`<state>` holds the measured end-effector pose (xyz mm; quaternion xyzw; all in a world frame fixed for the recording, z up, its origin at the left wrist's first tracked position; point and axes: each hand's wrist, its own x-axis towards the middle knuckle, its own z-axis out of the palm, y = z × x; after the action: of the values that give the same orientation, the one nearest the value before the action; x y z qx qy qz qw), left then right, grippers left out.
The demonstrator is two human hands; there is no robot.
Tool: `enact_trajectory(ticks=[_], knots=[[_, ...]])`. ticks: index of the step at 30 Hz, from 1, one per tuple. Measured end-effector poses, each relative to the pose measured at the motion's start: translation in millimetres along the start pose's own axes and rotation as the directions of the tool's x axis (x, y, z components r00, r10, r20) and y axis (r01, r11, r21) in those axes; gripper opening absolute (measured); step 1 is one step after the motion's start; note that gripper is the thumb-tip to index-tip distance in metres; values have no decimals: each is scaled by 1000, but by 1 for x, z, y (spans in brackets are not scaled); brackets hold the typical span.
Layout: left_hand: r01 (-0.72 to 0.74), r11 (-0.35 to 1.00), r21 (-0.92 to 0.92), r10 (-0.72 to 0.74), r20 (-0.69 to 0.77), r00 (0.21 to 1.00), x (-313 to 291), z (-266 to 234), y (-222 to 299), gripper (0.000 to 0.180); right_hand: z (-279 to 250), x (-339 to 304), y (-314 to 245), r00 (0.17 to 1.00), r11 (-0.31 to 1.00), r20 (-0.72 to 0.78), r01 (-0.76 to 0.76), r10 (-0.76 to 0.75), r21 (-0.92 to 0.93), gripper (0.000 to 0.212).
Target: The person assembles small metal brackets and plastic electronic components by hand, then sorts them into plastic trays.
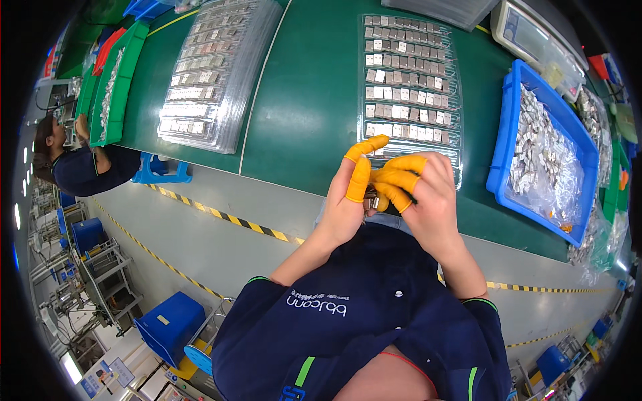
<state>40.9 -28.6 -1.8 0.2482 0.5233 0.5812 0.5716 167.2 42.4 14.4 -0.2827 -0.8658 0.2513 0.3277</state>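
My left hand (346,207) and my right hand (431,200), both with yellow finger cots, meet over the table's front edge. Between their fingers are a few small metal USB connectors (370,199), partly hidden. The left index finger points out toward the tray while the lower fingers close round the pieces. My right fingers curl in and pinch at the same connectors. Just beyond my hands lies a clear plastic tray (457,150) with several rows of silver USB connectors (404,79). The row nearest my hands is partly covered by my fingers.
A blue bin (496,157) of loose connectors and a plastic bag stands at the right, with a scale (535,33) behind it. Stacked filled trays (231,87) lie to the left. Farther left, another person (87,167) works by a green bin (127,73).
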Motion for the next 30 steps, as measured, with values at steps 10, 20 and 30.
enact_trajectory(ticks=[10, 20, 30], knots=[[144, 963, -226, -123, 107, 987, 5, -9, -7, 28, -9, -6, 16, 998, 999, -56, 2, 0, 33, 21], [-105, 965, 240, 118, -40, 992, 7, -10, -12, 25, -7, 0, 20, 999, 987, -14, -54, 53, -154, 19], [-67, 997, 49, 73, -146, 987, 10, -20, -2, 37, 4, -2, 31, 999, 940, -24, -30, 23, -341, 17]])
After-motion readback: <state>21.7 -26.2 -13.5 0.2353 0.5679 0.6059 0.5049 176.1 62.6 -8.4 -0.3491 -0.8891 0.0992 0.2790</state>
